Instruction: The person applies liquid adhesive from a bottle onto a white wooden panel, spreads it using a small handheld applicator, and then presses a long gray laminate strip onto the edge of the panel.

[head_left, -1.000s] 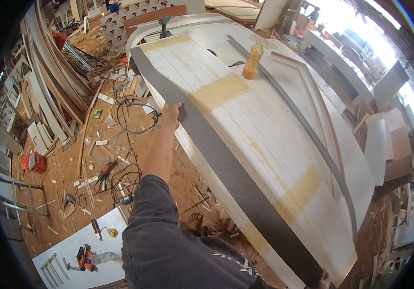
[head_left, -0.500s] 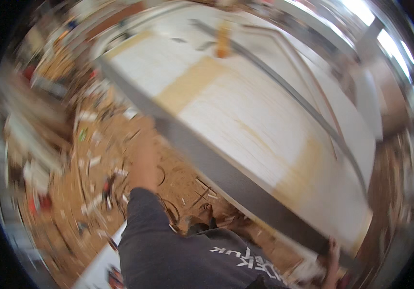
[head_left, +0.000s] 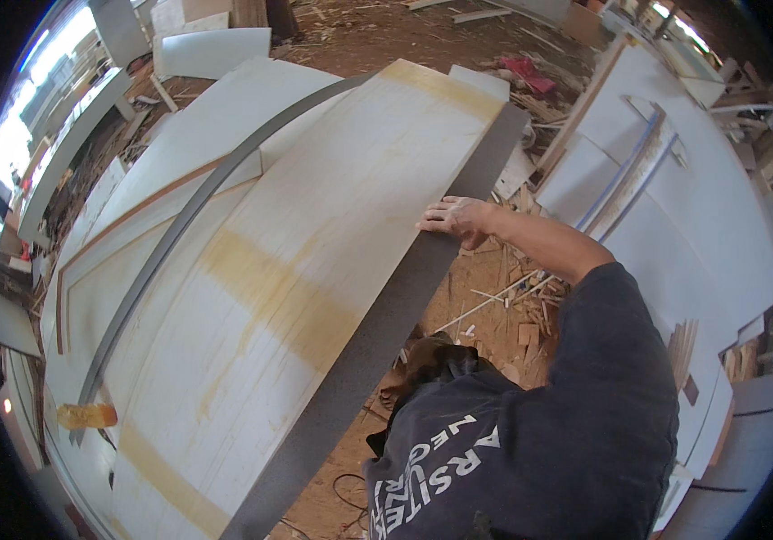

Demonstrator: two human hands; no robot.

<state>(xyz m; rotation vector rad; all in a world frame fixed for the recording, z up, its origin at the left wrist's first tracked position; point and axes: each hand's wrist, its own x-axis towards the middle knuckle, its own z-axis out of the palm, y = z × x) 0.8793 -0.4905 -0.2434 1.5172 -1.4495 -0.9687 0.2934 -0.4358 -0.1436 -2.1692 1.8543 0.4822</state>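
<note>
My right hand (head_left: 455,221) grips the dark grey strip (head_left: 377,342) that runs along the edge of a long, pale curved wooden panel (head_left: 296,234), not far from the strip's far end. My fingers lie over the top of the panel's edge. My forearm and dark sleeve come in from the lower right. My left hand is out of the picture. A thin grey curved strip (head_left: 179,225) lies along the panel's left side, and a small amber bottle (head_left: 85,416) rests near its lower end.
White panels (head_left: 701,207) with a loose curved strip lean at the right. Wood offcuts and sawdust (head_left: 494,306) cover the floor below my arm. More boards and scrap (head_left: 206,49) are stacked at the top and left.
The view has swung round sharply: the panel now lies to my left, the bottle has gone from the top to the lower left. My left hand has left the picture; my right hand now shows.
</note>
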